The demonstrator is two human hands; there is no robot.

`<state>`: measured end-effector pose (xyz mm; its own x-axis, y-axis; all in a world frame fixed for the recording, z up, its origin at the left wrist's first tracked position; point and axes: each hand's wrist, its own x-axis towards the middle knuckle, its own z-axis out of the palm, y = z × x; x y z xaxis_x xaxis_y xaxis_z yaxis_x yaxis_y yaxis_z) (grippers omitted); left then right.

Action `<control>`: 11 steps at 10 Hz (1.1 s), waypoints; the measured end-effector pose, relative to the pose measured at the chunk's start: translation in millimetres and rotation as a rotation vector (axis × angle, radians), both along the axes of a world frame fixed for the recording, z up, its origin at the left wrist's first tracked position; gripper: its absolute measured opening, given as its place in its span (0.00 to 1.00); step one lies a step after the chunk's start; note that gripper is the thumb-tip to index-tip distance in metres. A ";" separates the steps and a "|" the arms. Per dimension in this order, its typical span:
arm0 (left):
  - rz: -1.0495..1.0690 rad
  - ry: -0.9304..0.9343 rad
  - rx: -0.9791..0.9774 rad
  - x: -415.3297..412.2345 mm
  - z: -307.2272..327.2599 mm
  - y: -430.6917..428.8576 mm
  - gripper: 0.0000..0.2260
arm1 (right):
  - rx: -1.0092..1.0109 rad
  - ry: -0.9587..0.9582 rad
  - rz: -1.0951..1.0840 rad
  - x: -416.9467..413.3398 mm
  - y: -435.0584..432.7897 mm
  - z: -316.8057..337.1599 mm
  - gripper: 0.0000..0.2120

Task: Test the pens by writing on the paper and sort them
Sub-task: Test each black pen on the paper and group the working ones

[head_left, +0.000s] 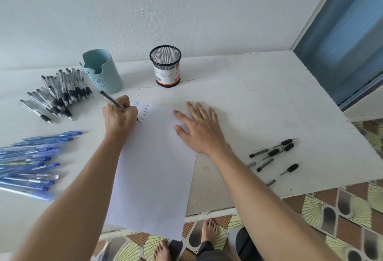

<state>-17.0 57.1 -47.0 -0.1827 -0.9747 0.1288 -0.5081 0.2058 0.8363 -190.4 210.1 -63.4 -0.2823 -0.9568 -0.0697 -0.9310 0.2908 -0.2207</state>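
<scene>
Head view: pen (112,101) in curled left hand (120,118), tip seemingly on paper (153,167); right hand (199,128) flat.

Blue pens (27,151) cut off left; handwriting (145,112) illegible.

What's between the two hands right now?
Head view: only the paper, with a short column of test words beside the left hand, which grips a pen. The right hand lies flat over its right edge.
</scene>
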 end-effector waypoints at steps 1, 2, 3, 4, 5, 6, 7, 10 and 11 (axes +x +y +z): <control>-0.008 0.005 0.011 -0.6 1.1 2.2 0.14 | 0.001 0.002 0.000 -0.3 -0.6 -0.7 0.26; -0.019 -0.008 -0.006 -1.3 1.8 3.6 0.14 | 0.002 0.003 -0.002 -0.3 -0.8 -1.3 0.26; 0.006 0.004 -0.003 -1.1 -0.1 3.5 0.12 | -0.008 0.000 -0.002 -0.9 0.0 -1.0 0.26; -0.012 -0.022 -0.012 -1.1 0.5 4.8 0.13 | -0.011 0.001 0.000 -0.8 0.1 -0.2 0.26; 0.133 0.077 -0.017 -0.9 4.9 6.7 0.12 | -0.014 0.003 -0.006 -2.0 -0.5 -0.8 0.26; 0.256 0.320 0.040 1.1 8.4 6.6 0.08 | -0.017 -0.003 -0.011 -2.0 -0.5 -0.7 0.26; 0.274 0.449 0.046 6.0 5.3 1.8 0.09 | -0.031 -0.015 -0.015 -1.4 0.1 0.3 0.26; 0.257 0.295 -0.012 33.5 3.5 -9.6 0.23 | -0.037 -0.031 -0.033 -0.6 -1.2 -0.5 0.24; 0.356 0.208 -0.045 50.9 8.8 -22.3 0.22 | -0.044 -0.018 -0.036 -1.3 -1.4 -1.6 0.24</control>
